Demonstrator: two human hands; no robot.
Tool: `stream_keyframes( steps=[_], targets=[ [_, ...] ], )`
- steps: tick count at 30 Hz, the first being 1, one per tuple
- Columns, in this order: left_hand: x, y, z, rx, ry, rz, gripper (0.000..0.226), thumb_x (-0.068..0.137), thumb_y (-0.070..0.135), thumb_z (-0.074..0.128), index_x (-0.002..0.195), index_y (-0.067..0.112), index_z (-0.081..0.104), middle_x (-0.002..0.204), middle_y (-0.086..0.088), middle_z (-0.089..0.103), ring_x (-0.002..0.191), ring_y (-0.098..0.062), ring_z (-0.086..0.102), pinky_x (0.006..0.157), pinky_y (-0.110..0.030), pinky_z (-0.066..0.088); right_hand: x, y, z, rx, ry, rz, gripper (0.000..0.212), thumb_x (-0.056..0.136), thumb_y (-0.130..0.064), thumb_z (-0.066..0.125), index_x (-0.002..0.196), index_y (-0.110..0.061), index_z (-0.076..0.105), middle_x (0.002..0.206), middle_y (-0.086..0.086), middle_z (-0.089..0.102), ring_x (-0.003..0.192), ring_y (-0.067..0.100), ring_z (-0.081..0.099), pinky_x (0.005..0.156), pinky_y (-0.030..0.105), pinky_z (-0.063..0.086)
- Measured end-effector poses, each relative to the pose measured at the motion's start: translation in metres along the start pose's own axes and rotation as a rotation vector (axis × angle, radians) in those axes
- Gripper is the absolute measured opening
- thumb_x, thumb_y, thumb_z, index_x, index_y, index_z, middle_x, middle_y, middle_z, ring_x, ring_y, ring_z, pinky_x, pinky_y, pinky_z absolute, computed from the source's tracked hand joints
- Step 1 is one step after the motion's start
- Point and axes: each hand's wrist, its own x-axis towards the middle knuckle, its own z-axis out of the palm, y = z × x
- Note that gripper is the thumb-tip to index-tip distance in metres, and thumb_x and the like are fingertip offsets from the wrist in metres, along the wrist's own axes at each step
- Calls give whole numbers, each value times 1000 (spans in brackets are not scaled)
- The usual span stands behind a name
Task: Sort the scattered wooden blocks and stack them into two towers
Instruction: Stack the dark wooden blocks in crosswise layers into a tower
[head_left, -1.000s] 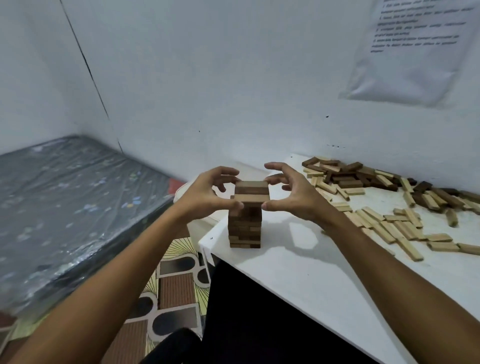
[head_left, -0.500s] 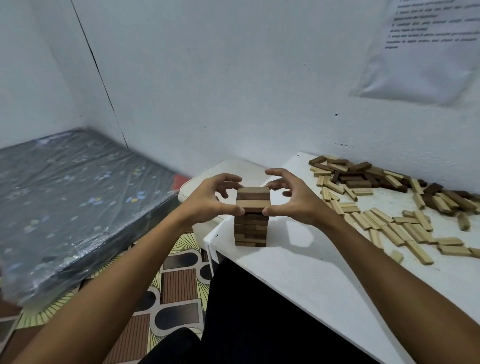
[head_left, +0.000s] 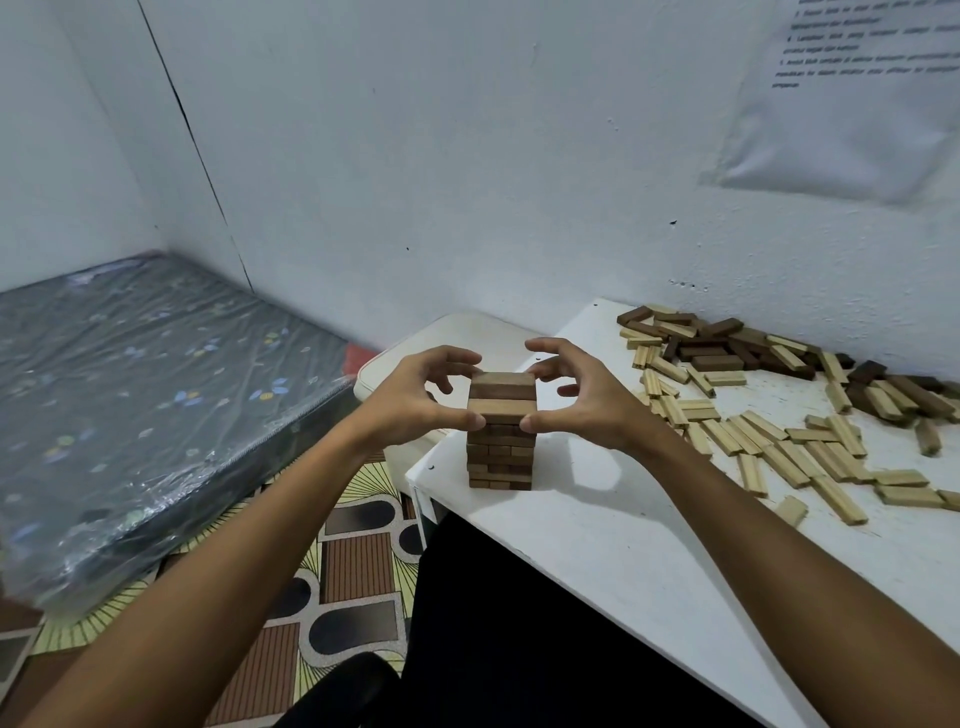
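Near the left corner of the white worktop (head_left: 649, 561) stands a tower of dark wooden blocks (head_left: 501, 431), built in crossed layers and upright, its base close to the worktop's edge. Both hands flank its upper part. The left hand (head_left: 415, 400) has its thumb tip against the tower's left side, just below the top layers, while its other fingers (head_left: 457, 358) arch over toward the far side of the top; whether they touch the wood cannot be told. The right hand (head_left: 582, 400) mirrors this: its thumb tip presses the right side at about the same height, and its fingers curl in toward the upper far corner. Together the two hands pinch the tower's top section between them.

To the right, well apart from the tower, loose blocks lie scattered on the worktop. A spread of pale wooden blocks (head_left: 779, 447) covers the middle and near part, and a heap of dark blocks (head_left: 727, 348) mixed with some pale ones runs along the white wall (head_left: 467, 156). A printed sheet of paper (head_left: 857, 93) hangs on that wall at the upper right; its text is too blurred to read.

Left of the worktop a white stool or low seat (head_left: 415, 343) shows behind the left hand. Farther left lies a dark mattress wrapped in clear plastic (head_left: 145, 389), and below it a patterned floor covering (head_left: 337, 571).
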Motion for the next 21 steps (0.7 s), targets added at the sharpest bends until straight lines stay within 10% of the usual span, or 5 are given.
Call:
stream_keyframes(
  steps=[21],
  targets=[
    [-2, 6, -2, 57, -37, 7, 76, 55, 58, 76, 125, 33, 58, 125, 18, 60, 115, -2, 55, 91, -32, 53, -3, -1, -3, 4, -25, 5, 83, 64, -42, 75, 139, -35, 41, 124, -11, 57, 120, 5, 49, 92, 26, 45]
  ],
)
